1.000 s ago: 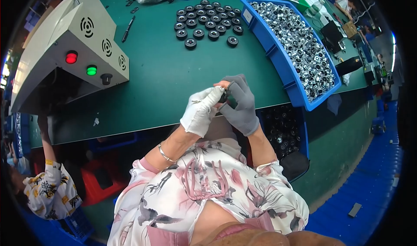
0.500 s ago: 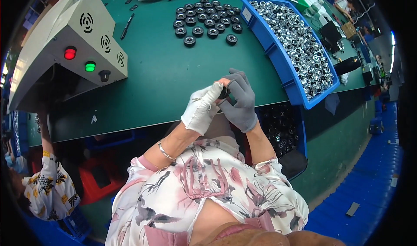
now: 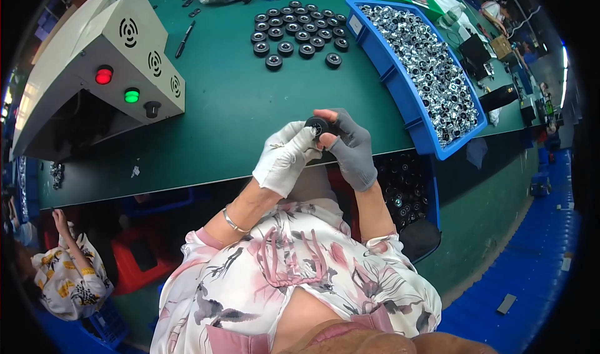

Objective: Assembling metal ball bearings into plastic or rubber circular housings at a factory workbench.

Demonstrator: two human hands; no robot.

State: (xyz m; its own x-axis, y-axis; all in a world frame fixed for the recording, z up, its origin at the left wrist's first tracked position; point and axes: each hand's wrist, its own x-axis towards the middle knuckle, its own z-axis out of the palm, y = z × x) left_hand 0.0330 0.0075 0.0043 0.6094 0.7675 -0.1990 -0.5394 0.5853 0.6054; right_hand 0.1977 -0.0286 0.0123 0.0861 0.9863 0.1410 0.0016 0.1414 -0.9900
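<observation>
A small black wheel with a spoked face is held between my two hands above the table's near edge. My left hand, in a white glove, pinches its left side with thumb and fingers. Round its right side close the bare fingertips of my right hand, which wears a grey glove with some tips cut off. Beyond my hands, several similar black wheels lie flat in a loose group on the green table.
A blue bin full of shiny metal parts stands at the right. A beige machine with red and green lights is at the left. Below the table edge sits a bin of black wheels. A pen lies near the machine. Another person sits at the left.
The wheel has turned so its face now shows, and my right fingers have shifted round its edge. At the left, the other person's arm has drawn back from the table.
</observation>
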